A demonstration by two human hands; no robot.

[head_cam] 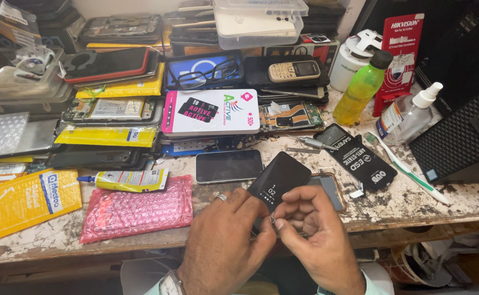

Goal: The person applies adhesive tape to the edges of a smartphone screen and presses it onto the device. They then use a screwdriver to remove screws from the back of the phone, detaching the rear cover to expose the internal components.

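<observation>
My left hand (225, 240) and my right hand (316, 235) meet at the front edge of the bench, fingertips pinched together on the lower end of a black phone (279, 179) whose screen is lit. The phone tilts up and away from my hands. Something small sits between my thumbs, too tiny to identify. A ring is on my left hand and a watch on that wrist. Just behind the held phone lies another dark phone (229, 166), flat on the worn white benchtop (398, 205).
A pink bubble pouch (136, 210), glue tube (124, 180) and yellow packet (21, 203) lie left. A black anti-static brush (357, 157), toothbrush (406, 168), green bottle (361, 89) and spray bottle (411, 116) lie right. Stacked phones, boards and boxes fill the back. A black computer case (460, 136) stands far right.
</observation>
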